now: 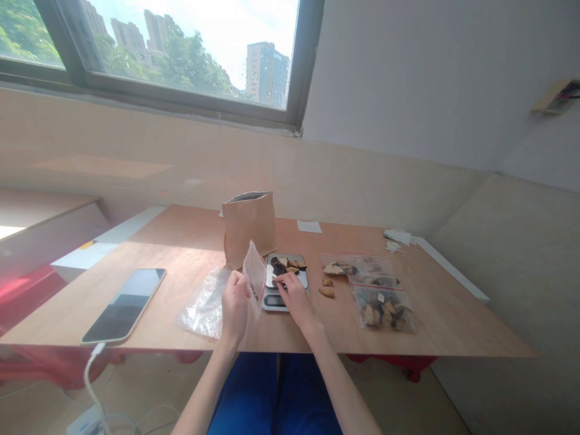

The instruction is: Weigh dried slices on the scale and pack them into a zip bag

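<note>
My left hand (235,304) is closed on a clear zip bag (255,275), held upright beside a small kitchen scale (267,305). On the scale's plate lies a pile of dried slices (290,265), some dark, some tan. My right hand (294,296) reaches over the plate with its fingers bent together at the pile's near edge; what they pinch, if anything, is too small to make out. Two loose tan pieces (327,292) lie on the table right of the scale. Behind the held bag stands an open brown paper pouch (249,226).
Filled zip bags (385,311) of dried slices lie to the right. Empty clear bags (203,305) lie flat at the left, near a phone (124,308) with a white cable (90,374). White paper (309,226) rests at the table's back, below the wall and window.
</note>
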Available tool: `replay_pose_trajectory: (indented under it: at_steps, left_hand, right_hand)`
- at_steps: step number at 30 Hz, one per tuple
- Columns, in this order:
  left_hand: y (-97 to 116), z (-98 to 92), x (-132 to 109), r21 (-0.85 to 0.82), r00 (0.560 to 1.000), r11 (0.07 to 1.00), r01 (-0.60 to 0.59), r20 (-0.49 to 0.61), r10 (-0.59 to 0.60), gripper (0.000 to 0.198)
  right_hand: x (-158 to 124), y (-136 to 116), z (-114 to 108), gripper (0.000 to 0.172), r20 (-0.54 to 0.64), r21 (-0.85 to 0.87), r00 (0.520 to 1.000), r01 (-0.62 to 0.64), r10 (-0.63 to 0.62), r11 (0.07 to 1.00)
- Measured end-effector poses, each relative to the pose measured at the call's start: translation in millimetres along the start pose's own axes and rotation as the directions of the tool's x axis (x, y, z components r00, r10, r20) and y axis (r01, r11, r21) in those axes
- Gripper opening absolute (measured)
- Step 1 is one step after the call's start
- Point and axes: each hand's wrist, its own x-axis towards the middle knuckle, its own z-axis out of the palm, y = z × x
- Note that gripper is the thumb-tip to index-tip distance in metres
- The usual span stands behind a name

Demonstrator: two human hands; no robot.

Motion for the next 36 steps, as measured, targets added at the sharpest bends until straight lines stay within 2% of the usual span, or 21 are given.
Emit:
replay_pose_trajectory:
  at_steps: [2,4,6,7,10,12,15,17,19,21,25,30,33,36]
  left_hand:
    - [-0.7,1.4,0.7,0.018,1.000,0.999,0.027,0.011,-0.027,0.025]
    - [-1.6,3.0,1.1,0.039,0.998,0.998,0.047,0.033,-0.048,0.024]
    - [-2.0,4.7,1.0,0.067,0.997,0.997,0.047,0.052,-0.051,0.024]
    - [-1.9,5.5,0.8,0.080,0.997,0.996,0.043,0.060,-0.047,0.024]
    - [0.5,7.0,-0.6,0.093,0.997,0.995,0.037,0.068,-0.043,0.025]
    - [2.5,6.6,-1.5,0.086,0.997,0.995,0.043,0.058,-0.048,0.026]
    - [3.5,3.8,-1.9,0.066,0.996,0.995,0.072,0.040,-0.075,0.025]
    - [2.5,1.4,-1.6,0.048,0.996,0.995,0.084,0.038,-0.086,0.025]
    - [1.0,-0.4,-1.2,0.032,0.996,0.996,0.083,0.039,-0.085,0.025]
    - [-0.3,-1.0,-1.1,0.025,0.996,0.997,0.078,0.032,-0.079,0.025]
    - [-1.8,0.0,-2.3,0.015,0.997,0.997,0.070,0.031,-0.070,0.026]
    - [-3.7,-0.3,-3.7,0.006,0.996,0.997,0.079,0.032,-0.079,0.026]
    - [-4.9,-1.2,-3.4,0.002,0.996,0.996,0.085,0.030,-0.085,0.026]
    - [-6.2,-1.4,-2.5,-0.001,0.995,0.996,0.094,0.033,-0.094,0.026]
  right_hand:
    - [2.7,-9.5,-11.2,0.015,-0.100,0.148,0.991,-0.071,0.086,0.986]
    - [7.3,-23.1,-24.1,0.015,-0.221,0.278,0.959,-0.114,0.179,0.954]
    - [13.5,-38.2,-35.9,0.018,-0.312,0.382,0.918,-0.114,0.244,0.917]
    - [17.0,-45.0,-40.5,0.019,-0.320,0.420,0.913,-0.104,0.255,0.901]
    - [27.6,-54.8,-45.8,0.020,-0.226,0.450,0.952,-0.085,0.205,0.889]
    - [33.4,-48.0,-41.4,0.021,-0.168,0.397,0.972,-0.083,0.162,0.914]
    - [37.5,-20.2,-26.3,0.023,-0.132,0.210,0.989,-0.045,0.074,0.977]
    - [36.6,0.5,-14.7,0.027,-0.028,0.023,0.999,0.023,-0.023,0.999]
    - [34.0,14.6,-5.4,0.033,0.091,-0.141,0.994,0.076,-0.064,0.987]
    - [31.4,19.5,0.1,0.035,0.155,-0.256,0.986,0.106,-0.067,0.961]
    - [29.4,14.2,2.8,0.031,0.175,-0.362,0.983,0.119,-0.058,0.925]
    - [23.4,14.2,6.3,0.033,0.186,-0.302,0.978,0.148,-0.094,0.942]
    - [16.7,16.4,7.7,0.034,0.124,-0.163,0.987,0.124,-0.105,0.979]
    - [12.9,11.0,1.3,0.032,0.054,0.013,0.997,0.056,-0.056,0.998]
